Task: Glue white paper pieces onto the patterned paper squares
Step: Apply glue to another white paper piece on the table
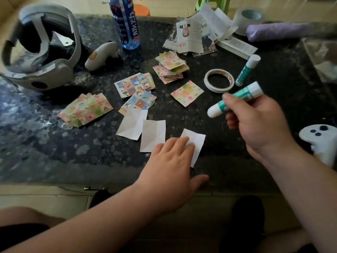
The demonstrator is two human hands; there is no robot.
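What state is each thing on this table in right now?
Held glue stick: uncapped, in right hand.
Second glue stick: capped, lying down.
Nearest white paper piece: flat, pinned under left hand.
Single patterned square: flat, bare.
Masking tape roll: lying flat.
Drink bottle: upright.

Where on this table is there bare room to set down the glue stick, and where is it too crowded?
Free: the near-left tabletop, bordered by the fanned squares, the white pieces and the near edge; also the right side beyond the tape ring, between the second glue stick and controller. Crowded: the middle band of patterned stacks and the newspaper corner.
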